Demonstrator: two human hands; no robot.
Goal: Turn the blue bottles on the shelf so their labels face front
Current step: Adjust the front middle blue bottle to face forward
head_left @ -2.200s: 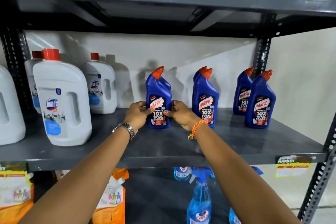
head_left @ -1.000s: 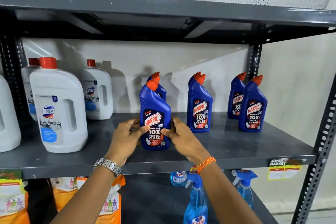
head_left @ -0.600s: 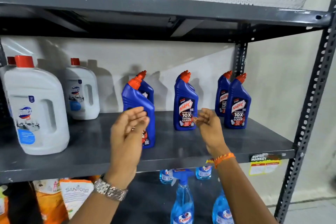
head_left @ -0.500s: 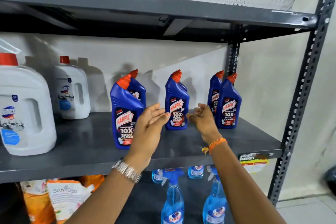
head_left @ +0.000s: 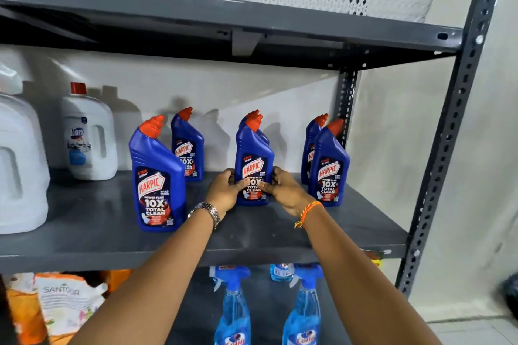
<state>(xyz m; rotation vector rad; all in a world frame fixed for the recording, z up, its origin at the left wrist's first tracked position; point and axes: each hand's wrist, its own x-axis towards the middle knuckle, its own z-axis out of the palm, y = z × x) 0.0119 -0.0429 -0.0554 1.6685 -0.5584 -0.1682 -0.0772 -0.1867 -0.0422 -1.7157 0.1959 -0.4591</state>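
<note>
I am holding the middle blue bottle (head_left: 253, 165) low on its sides, my left hand (head_left: 225, 190) and right hand (head_left: 283, 190) closed around its base, mid-depth on the shelf (head_left: 252, 232). It is looking like rigid, smooth plastic, probably liquid-heavy, so a low grip is suiting it. Labels are reading "HARPIC 10X TOTAL CLEAN"; toward the back left edge, a white jug (head_left: 88, 134) is reading "Domex".

Grey metal rack (head_left: 437, 148) vs plain cream wall (head_left: 476, 176)
</note>
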